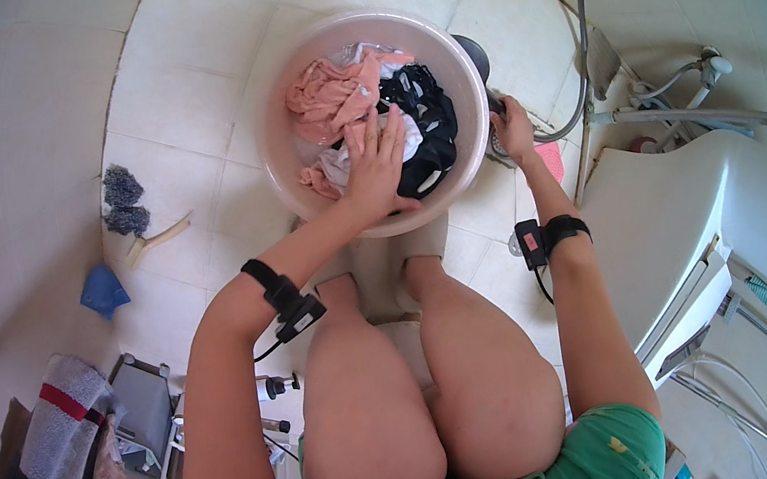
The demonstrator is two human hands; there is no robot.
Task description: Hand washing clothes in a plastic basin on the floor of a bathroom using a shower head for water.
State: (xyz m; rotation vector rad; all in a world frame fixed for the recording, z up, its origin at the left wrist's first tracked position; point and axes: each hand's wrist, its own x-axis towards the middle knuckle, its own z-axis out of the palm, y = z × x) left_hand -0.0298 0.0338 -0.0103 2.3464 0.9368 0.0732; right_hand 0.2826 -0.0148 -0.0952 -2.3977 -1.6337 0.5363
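A round pink plastic basin (284, 180) stands on the tiled floor before my feet, with wet clothes in it. My left hand (377, 164) lies with fingers spread on a white cloth (409, 130) in the basin. Beside it are a bunched salmon-pink cloth (329, 96) at the left and a black garment (436, 109) with white parts at the right. My right hand (516, 130) is outside the basin's right rim, its fingers closed around the dark handle of a shower head (494, 103); part of the shower head is hidden by the basin.
A grey shower hose (586, 38) curves down the right wall to the floor. Pipes and a tap (714, 66) are above a white appliance (657, 193) at the right. Scouring pads (124, 199) and a blue cloth (103, 292) lie at the left; towels (68, 444) hang lower left.
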